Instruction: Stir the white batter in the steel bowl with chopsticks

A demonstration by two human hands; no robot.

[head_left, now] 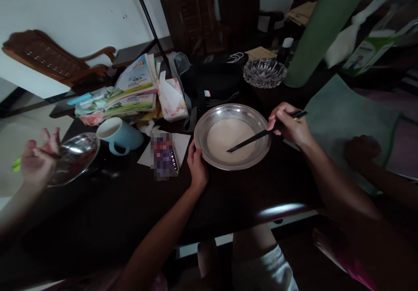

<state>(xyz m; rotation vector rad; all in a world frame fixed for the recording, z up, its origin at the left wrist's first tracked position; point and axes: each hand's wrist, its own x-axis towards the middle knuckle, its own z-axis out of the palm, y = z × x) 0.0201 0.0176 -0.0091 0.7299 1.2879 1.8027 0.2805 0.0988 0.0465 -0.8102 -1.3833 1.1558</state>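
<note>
A shiny metal bowl with a pale, creamy mixture stands on the dark table. My left hand is closed on the bowl's near-left rim. My right hand grips black chopsticks, whose tips rest in the mixture.
Left of the bowl lie a phone on white paper, a light blue mug and a stack of booklets. Another person's hand holds a second metal bowl at far left. A glass ashtray, black bag and green roll stand behind. Someone else's hand rests on a green cloth.
</note>
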